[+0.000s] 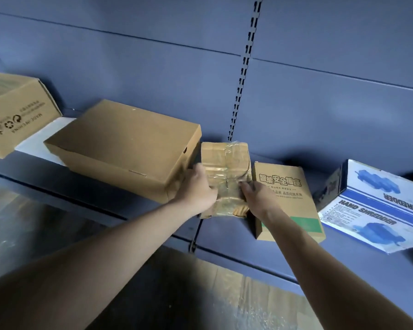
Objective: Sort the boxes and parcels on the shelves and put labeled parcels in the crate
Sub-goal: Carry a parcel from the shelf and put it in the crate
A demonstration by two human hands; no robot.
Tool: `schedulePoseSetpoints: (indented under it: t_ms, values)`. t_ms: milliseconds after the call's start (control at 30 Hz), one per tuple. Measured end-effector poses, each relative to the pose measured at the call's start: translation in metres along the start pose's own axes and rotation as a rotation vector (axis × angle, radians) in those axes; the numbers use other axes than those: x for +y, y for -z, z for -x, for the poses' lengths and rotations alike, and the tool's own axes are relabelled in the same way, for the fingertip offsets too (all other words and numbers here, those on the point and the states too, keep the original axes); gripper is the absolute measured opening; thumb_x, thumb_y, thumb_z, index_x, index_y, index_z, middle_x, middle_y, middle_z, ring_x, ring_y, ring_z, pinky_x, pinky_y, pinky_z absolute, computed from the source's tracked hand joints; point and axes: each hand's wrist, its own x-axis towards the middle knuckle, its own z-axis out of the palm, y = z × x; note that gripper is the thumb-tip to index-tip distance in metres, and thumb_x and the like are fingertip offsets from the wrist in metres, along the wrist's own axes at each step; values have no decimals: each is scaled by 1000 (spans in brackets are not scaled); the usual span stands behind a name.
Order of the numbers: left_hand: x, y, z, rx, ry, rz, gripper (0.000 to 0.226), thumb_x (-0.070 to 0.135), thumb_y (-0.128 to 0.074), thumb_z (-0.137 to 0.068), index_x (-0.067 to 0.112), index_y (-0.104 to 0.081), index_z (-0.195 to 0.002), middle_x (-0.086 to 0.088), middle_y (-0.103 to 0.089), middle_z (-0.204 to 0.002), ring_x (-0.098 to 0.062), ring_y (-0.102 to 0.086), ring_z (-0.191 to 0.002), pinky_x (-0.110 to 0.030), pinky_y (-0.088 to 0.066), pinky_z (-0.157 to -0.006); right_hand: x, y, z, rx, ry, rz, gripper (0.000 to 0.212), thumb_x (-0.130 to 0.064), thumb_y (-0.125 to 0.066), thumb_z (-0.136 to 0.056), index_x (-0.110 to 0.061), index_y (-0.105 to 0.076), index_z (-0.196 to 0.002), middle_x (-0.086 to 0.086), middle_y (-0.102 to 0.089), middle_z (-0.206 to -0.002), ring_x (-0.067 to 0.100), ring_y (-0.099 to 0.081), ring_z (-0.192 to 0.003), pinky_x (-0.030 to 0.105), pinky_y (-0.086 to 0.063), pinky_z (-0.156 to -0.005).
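Slotted upright rail (244,67) on blue back panel (129,63); flattened cardboard (253,296) below.

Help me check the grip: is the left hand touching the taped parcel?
Touching. The head view shows the left hand curled over the left edge of the taped parcel, with no gap between them.

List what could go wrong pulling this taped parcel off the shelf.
The taped parcel sits between the plain box and the green-striped box; pulling may drag the latter off the shelf. Its glossy tape could slip from the left hand or right hand. No label shows on top, so it may be missorted.
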Motion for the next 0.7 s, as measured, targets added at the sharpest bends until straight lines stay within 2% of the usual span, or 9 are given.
schedulePoseSetpoints:
  t_ms: [67,167,267,367,433,500,567,600,700]
  values:
    - [-1,3,-9,-55,97,147,30,20,-53,-92,7,-46,-118,-6,-57,-103,-25,-61,-92,-39,-57,-71,7,-4,5,67,46,-91,33,-32,-42,-103,-8,-58,-87,12,-60,-84,31,-54,-82,35,-42,-73]
    - [-6,6,-19,-181,108,337,27,17,-50,-95,14,-62,-119,-6,-67,-112,-25,-64,-102,-37,-59,-75,13,-8,20,169,140,-140,30,-24,-43,-103,-7,-56,-83,10,-58,-77,29,-51,-75,31,-36,-66]
    - [-10,9,-20,-155,108,541,21,13,-51,-96,16,-60,-115,-4,-67,-113,-21,-64,-100,-31,-56,-69,5,-7,37,255,211,-296,25,-22,-46,-103,-12,-56,-83,3,-61,-75,19,-55,-71,27,-38,-66]
    - [-9,18,-20,-85,79,666,17,12,-52,-96,19,-57,-111,-2,-65,-113,-18,-64,-99,-40,-58,-80,-13,7,54,273,226,-498,22,-21,-51,-102,-15,-56,-81,-7,-59,-72,4,-54,-64,18,-41,-65]
    - [-6,28,-20,-84,60,742,17,11,-51,-99,17,-58,-113,-1,-65,-113,-16,-64,-97,-40,-57,-81,-27,23,64,241,255,-582,30,-22,-50,-103,-12,-49,-75,-9,-52,-69,-3,-49,-59,12,-39,-61]
    - [-3,38,-22,-90,32,770,15,10,-50,-101,13,-58,-113,-2,-64,-108,-15,-62,-92,-39,-56,-78,-36,38,68,227,267,-570,33,-27,-51,-103,-8,-50,-76,-6,-52,-85,-9,-49,-70,9,-38,-61]
    - [2,47,-22,-89,-12,770,9,10,-48,-102,12,-57,-103,-1,-63,-98,-16,-61,-88,-41,-54,-81,-39,48,68,197,240,-595,24,-34,-55,-100,-13,-60,-92,-4,-52,-111,-12,-51,-92,4,-41,-66]
    - [4,50,-22,-90,-37,769,10,11,-47,-102,14,-56,-97,0,-62,-93,-16,-61,-86,-41,-54,-82,-39,49,68,163,229,-648,19,-37,-57,-98,-19,-60,-105,-3,-54,-113,-8,-55,-89,9,-44,-69]
    - [6,58,-23,-90,-78,770,14,13,-46,-103,17,-53,-92,4,-59,-85,-15,-57,-82,-33,-46,-73,-40,44,66,74,180,-825,39,-35,-57,-98,-31,-37,-132,-9,-66,-91,-1,-64,-70,23,-52,-66]
